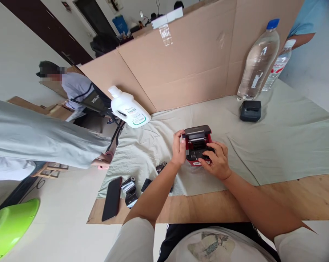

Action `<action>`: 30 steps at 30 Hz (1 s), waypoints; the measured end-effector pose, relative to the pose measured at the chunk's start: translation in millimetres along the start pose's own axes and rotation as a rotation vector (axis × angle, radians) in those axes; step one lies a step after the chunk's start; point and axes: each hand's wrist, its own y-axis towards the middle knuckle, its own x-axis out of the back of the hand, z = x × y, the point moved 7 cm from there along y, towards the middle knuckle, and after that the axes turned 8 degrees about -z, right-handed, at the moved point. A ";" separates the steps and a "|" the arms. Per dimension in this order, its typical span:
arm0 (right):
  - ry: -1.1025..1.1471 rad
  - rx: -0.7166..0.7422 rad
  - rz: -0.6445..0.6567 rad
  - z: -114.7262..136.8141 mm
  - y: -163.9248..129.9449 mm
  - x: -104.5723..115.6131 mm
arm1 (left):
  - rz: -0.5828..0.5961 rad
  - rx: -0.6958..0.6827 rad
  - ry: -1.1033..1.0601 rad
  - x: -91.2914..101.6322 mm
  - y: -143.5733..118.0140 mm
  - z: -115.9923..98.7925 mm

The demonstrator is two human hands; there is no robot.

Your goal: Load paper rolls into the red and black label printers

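A small red and black label printer stands on the cloth with its black lid raised. My left hand is closed around its left side, thumb toward me. My right hand reaches over the front right edge, its curled fingers and thumb gripping at the black inner part. Whether a small piece is between those fingertips is hidden. Left of my forearm lies a shiny dark foil roll, partly unwound. Small black pieces lie nearby, some partly behind my left forearm.
A phone lies at the table's left edge. A white jug leans by the cardboard wall. Behind right stand a large water bottle, a smaller bottle and a black device. Other people are at left and far right.
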 end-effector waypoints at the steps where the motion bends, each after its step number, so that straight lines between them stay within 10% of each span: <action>1: 0.000 0.005 -0.013 0.6 0.1 0.8 | -0.009 -0.020 0.006 1.5 -8.9 -3.4; 22: -0.099 -0.028 0.086 -9.7 1.3 -13.9 | -0.163 -0.379 0.124 -5.7 -61.0 -9.4; 27: 0.156 -0.124 0.054 -21.8 -5.1 -12.8 | -0.152 -0.196 0.017 -6.9 -63.7 -1.3; 30: 0.310 -0.446 -0.010 -54.9 -18.3 -18.3 | -0.239 0.183 -0.200 -7.0 -65.1 25.8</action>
